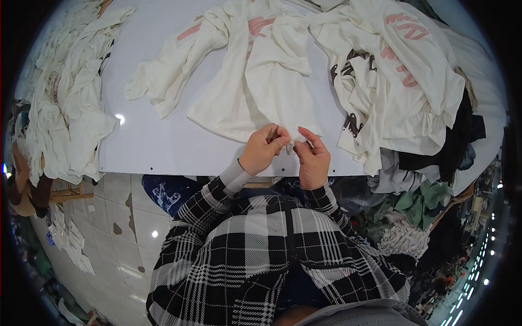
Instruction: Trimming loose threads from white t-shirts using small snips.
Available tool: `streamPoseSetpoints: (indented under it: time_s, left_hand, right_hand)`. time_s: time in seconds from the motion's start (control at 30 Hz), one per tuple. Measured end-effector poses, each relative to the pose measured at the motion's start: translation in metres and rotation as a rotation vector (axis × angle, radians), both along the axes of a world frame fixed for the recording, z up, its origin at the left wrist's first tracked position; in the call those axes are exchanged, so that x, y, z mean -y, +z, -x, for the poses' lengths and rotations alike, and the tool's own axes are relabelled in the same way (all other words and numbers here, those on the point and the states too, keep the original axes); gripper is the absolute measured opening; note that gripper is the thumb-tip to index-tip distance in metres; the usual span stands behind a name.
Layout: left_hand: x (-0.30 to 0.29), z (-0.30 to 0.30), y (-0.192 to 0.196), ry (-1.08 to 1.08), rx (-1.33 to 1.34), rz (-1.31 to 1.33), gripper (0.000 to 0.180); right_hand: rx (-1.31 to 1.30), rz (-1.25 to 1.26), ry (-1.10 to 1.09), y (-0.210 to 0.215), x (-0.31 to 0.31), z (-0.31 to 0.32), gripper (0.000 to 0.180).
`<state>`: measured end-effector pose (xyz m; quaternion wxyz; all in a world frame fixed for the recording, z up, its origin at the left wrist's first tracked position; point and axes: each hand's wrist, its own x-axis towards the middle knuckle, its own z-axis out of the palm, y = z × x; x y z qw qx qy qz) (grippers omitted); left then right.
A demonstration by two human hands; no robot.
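Both hands pinch the near hem of a white shirt at the table's near edge.

Left hand (262, 149) curls closed, fingertips pressed on the hem of the shirt (255, 87), with something small and dark between them that I cannot make out; right hand (311, 157) nips the cloth just beside it. The shirt lies spread on the white table (147, 141), sleeves reaching far and left. Judging from this, the work goes best with the hem held taut between the two pinches, close together, clear of the heap (402, 81) at right.
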<state>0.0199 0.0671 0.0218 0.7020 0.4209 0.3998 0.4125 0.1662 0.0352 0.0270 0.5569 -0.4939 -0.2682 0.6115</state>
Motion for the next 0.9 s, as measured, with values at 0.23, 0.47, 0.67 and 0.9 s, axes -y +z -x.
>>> streamPoseSetpoints:
  time_s: [0.23,0.47,0.67,0.9]
  left_hand:
    - [0.000,-0.008,0.010,0.099,-0.354,-0.561,0.006]
    - [0.005,-0.008,0.019,0.013,-0.478,-0.634,0.010]
    - [0.013,0.004,0.017,0.269,-0.699,-0.653,0.029]
    - [0.033,0.000,0.021,0.015,-0.783,-0.555,0.036]
  right_hand:
    - [0.717,-0.468,-0.169,0.004,0.014,0.021,0.042]
    - [0.687,-0.411,-0.121,-0.013,0.004,0.005,0.009]
    - [0.356,-0.253,-0.124,-0.017,0.006,-0.001,0.009]
    - [0.479,-0.354,-0.127,-0.016,0.013,0.003,0.008]
